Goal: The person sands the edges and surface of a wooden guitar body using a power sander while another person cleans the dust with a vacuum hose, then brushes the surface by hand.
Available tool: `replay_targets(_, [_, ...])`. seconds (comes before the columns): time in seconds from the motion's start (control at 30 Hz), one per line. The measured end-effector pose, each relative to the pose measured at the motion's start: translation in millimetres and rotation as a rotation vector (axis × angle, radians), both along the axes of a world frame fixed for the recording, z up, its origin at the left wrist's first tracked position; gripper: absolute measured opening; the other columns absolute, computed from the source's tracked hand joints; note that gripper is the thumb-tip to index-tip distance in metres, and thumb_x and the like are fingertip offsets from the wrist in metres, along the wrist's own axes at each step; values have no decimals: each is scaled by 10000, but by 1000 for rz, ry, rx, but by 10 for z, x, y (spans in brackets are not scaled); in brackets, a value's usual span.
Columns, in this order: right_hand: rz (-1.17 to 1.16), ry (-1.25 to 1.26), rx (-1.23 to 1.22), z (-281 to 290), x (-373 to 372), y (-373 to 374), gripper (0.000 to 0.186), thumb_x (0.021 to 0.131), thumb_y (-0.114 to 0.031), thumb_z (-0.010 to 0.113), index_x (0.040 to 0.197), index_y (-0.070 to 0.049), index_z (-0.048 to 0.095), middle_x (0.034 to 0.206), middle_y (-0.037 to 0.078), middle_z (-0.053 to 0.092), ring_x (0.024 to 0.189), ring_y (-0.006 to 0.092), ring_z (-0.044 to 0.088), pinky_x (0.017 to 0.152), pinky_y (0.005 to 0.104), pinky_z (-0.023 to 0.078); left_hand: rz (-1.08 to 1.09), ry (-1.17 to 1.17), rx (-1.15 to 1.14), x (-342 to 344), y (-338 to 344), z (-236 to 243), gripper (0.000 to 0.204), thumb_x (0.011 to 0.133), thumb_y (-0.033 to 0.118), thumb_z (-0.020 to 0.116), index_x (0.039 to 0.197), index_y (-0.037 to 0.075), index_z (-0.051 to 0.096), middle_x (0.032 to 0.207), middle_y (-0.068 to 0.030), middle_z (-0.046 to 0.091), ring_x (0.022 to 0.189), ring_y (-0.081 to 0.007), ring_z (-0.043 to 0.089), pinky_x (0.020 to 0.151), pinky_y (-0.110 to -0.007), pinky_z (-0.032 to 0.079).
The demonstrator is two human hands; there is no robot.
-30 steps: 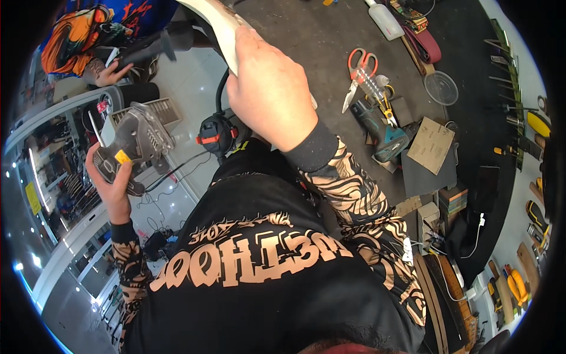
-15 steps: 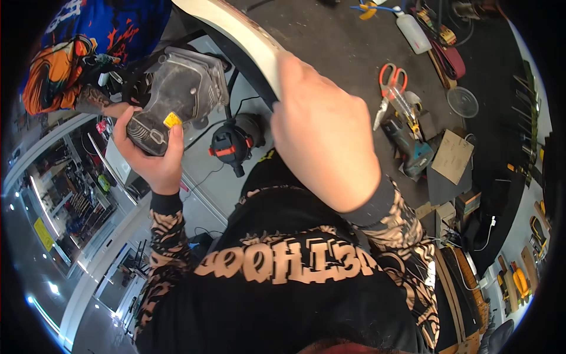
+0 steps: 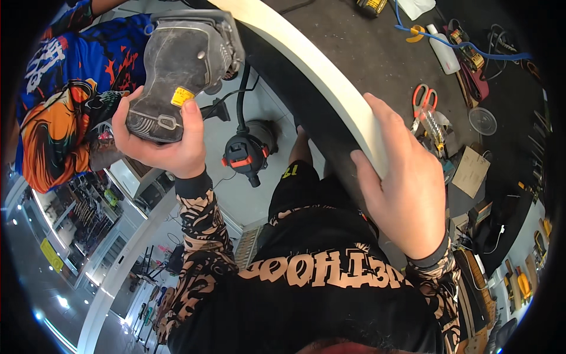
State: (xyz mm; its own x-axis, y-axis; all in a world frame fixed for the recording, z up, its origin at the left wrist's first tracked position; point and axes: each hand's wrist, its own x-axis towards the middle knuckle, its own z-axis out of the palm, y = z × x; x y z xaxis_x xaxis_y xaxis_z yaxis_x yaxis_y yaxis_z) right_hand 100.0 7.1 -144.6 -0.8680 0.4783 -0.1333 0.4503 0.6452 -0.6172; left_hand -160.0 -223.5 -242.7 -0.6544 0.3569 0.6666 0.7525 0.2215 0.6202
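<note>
My left hand (image 3: 168, 144) is wrapped round a dusty dark grey power sander (image 3: 177, 71) with a yellow label, my thumb lying beside the label. The sander is raised at the upper left, its flat pad end close to a long curved board (image 3: 306, 59) with a pale edge and a dark side. Farther along that board, my right hand (image 3: 407, 183) clasps the pale edge, thumb on the near side and fingers over the other.
A black and red canister vacuum (image 3: 242, 153) stands on the floor below the board. Another person in a blue and orange shirt (image 3: 53, 118) is at the left. Red-handled scissors (image 3: 424, 100), a white bottle (image 3: 443, 53), a blue cord (image 3: 489, 56) and sandpaper (image 3: 470, 171) lie on the dark bench.
My right hand has slid along the board edge toward me and to the right, and its thumb now shows. The sander appears higher and slightly farther right, still in my left hand. The view has shifted.
</note>
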Motion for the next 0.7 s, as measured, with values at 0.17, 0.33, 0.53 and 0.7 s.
replay_targets(0.17, [-77, -113, -77, 19, -146, -73, 708, 951, -42, 808, 1620, -95, 583, 1335, 255, 778, 1142, 480, 780, 956, 493, 633, -19, -38, 24, -116, 90, -69, 956, 846, 127, 977, 1591, -4, 392, 1478, -231, 561, 1283, -307, 631, 1102, -435, 592])
replay_targets(0.33, [-89, -93, -102, -2, -140, -80, 725, 942, -30, 808, 1630, -99, 591, 1343, 250, 777, 1167, 476, 777, 980, 489, 627, -46, -44, 78, -182, 88, -144, 956, 855, 110, 965, 1587, -22, 364, 1488, -248, 546, 1264, -312, 647, 1074, -424, 612])
replay_targets(0.53, [-78, -106, -99, 29, -96, -53, 729, 941, -26, 807, 1633, -96, 585, 1327, 268, 775, 1173, 486, 769, 988, 488, 619, -93, -48, 9, -44, 113, -105, 916, 880, 131, 960, 1594, 16, 397, 1452, -266, 585, 1292, -331, 635, 1129, -479, 594])
replay_targets(0.7, [-76, -99, -89, 38, -110, -45, 726, 941, -26, 807, 1629, -96, 586, 1312, 269, 774, 1165, 487, 769, 981, 485, 619, -36, 68, 7, -172, 135, -143, 912, 879, 156, 964, 1579, -1, 400, 1427, -262, 603, 1217, -331, 675, 1070, -469, 624])
